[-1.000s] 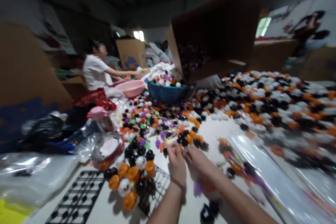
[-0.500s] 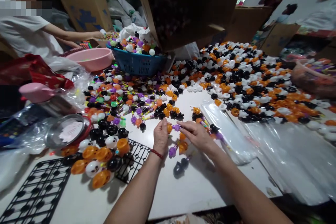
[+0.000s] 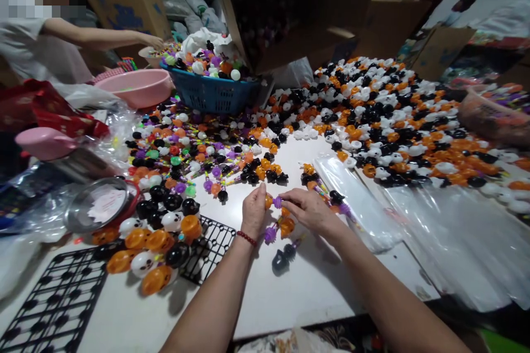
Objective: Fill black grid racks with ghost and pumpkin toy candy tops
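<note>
My left hand is closed around a small orange pumpkin-shaped plastic piece, its thumb upright. Against that piece sits a ribbed purple plastic piece, pinched by the fingertips of my right hand. The two pieces touch or are joined; I cannot tell which. Just below my hands, an orange piece and a purple piece lie on the white table. A black figure lies nearer to me.
Orange, black and white figures form a large heap at right. Clear plastic bags lie beside it. A black grid rack with figures stands left, near a steel bowl. A blue basket and pink basin stand behind; a co-worker's arm reaches across.
The purple piece has come closer to the orange one, and less of it shows between my hands. The co-worker's arm reaches a little further right. The whole view has shifted slightly.
</note>
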The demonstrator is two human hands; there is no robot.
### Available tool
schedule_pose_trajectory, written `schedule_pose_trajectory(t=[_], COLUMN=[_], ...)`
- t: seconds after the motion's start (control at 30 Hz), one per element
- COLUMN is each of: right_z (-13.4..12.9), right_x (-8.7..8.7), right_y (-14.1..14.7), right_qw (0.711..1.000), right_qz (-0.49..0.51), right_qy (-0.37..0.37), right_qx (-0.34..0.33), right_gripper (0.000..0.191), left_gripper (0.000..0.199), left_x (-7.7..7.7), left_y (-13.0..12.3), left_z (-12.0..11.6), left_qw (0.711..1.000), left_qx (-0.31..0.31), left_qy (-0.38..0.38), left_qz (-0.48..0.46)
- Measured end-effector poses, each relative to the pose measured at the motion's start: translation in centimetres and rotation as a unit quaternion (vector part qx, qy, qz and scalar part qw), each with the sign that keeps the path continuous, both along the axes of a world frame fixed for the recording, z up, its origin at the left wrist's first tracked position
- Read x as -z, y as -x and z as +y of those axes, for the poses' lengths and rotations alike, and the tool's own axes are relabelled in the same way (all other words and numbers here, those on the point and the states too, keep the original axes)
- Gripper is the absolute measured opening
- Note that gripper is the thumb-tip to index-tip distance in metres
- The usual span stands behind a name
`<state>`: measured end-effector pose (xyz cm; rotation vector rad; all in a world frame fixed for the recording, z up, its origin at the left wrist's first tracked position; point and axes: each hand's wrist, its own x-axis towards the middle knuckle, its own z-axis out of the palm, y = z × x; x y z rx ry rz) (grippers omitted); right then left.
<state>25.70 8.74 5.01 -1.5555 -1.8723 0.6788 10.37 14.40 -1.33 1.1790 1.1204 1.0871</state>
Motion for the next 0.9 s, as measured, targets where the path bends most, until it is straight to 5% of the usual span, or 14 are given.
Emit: schedule_pose_trajectory(t=[0.5,0.73,0.9], right_z=[-0.3,0.1,-0.9], right_x=[1.1,2.7,2.9], right_y=[2.9,2.4,1.9], right_qw=[0.993,0.953,0.962], right_qz=[0.071,0.257,0.231], right_qy=[0.042,0.138,0.112], right_qx=[0.079,0.077,0.091], right_gripper=[0.015,0.018,0.022], left_gripper=[0.062,0.059,0.052], left_x=[-0.6,0.2,0.5], left_y=[-0.1,0.5,0.1], left_z=[-0.5,0.4,0.1], left_qw=[0.998,0.997,0.997], left_qx=[-0.006,0.013,0.002], left_qy=[0.007,-0.011,-0.015], left_qz=[0.064,0.074,0.074])
